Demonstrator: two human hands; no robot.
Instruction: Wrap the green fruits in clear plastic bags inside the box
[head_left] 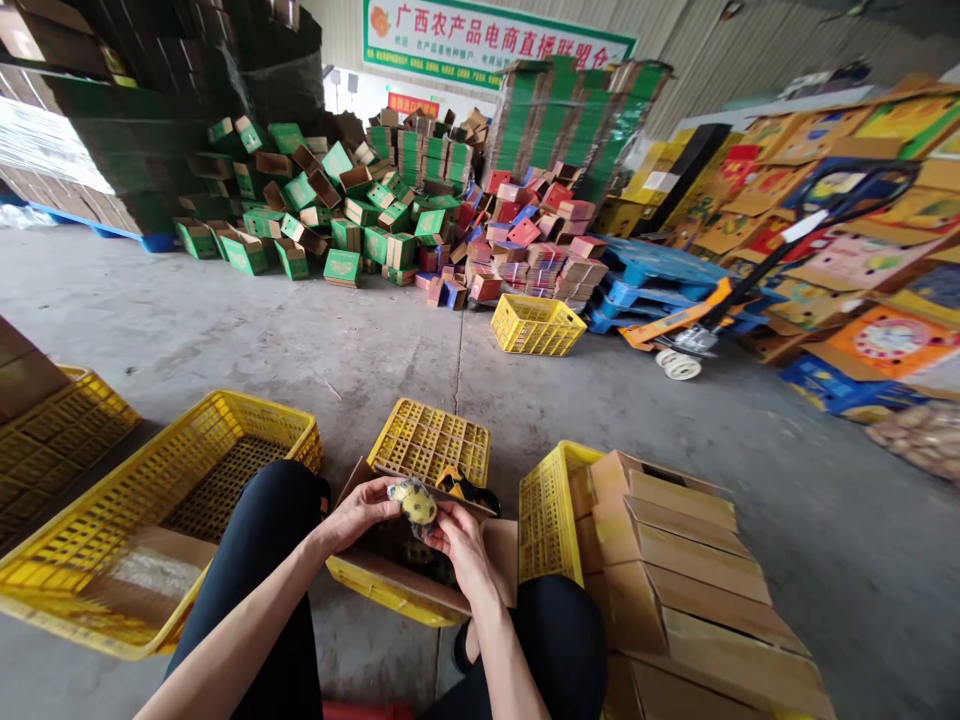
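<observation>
Between my two hands is a small, rounded, fruit-like thing [415, 501], yellow with dark spots and pale, shiny wrapping on its left side. My left hand [365, 512] pinches it from the left; the fingers of my right hand [454, 537] close on its lower right. Both hold it above an open cardboard box [499, 560], whose dark contents I cannot make out. A yellow crate [397, 597] shows under the box. Just right of the held thing lies a black and orange-yellow object [466, 488], partly hidden.
A yellow crate [307, 425] with cardboard stands left of my knees. Folded cartons [697, 560] fill another at right. Ahead are an upturned crate [435, 440], a further yellow crate [538, 325], heaped green boxes [341, 265] and a pallet jack [720, 300] beside blue pallets [652, 265].
</observation>
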